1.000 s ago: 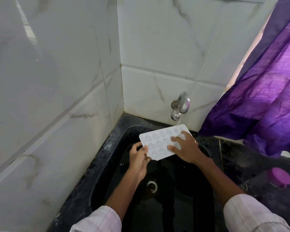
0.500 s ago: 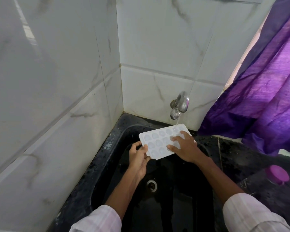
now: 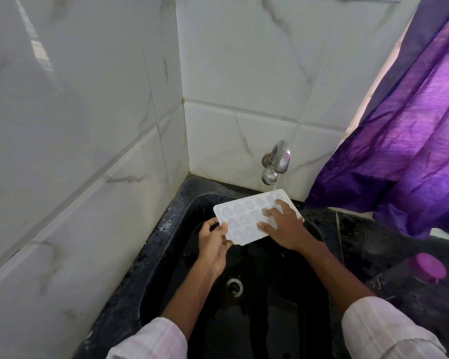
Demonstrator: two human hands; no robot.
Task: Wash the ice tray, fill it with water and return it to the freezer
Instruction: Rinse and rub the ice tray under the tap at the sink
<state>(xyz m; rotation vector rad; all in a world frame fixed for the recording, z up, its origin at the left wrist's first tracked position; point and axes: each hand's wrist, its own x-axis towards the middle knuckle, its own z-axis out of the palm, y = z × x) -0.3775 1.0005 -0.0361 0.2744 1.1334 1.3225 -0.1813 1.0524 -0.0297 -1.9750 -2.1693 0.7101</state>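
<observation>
A white ice tray point(image 3: 241, 216) with several rounded cells is held tilted over the black sink point(image 3: 171, 229), its far end under the chrome tap point(image 3: 276, 161). A thin stream of water runs from the tap onto the tray's far right corner. My left hand point(image 3: 214, 240) grips the tray's near left edge, thumb on top. My right hand point(image 3: 283, 224) lies on the tray's right half with fingers spread and straight, pressing on the cells.
The sink drain point(image 3: 234, 285) lies below the hands. White marble-look tiled walls meet in a corner behind the sink. A purple curtain point(image 3: 405, 141) hangs at right. A bottle with a purple cap point(image 3: 428, 268) stands on the dark wet counter at right.
My right hand's fingers have slid slightly across the tray's cells toward the far end. The tray and my left hand have stayed in place under the running tap.
</observation>
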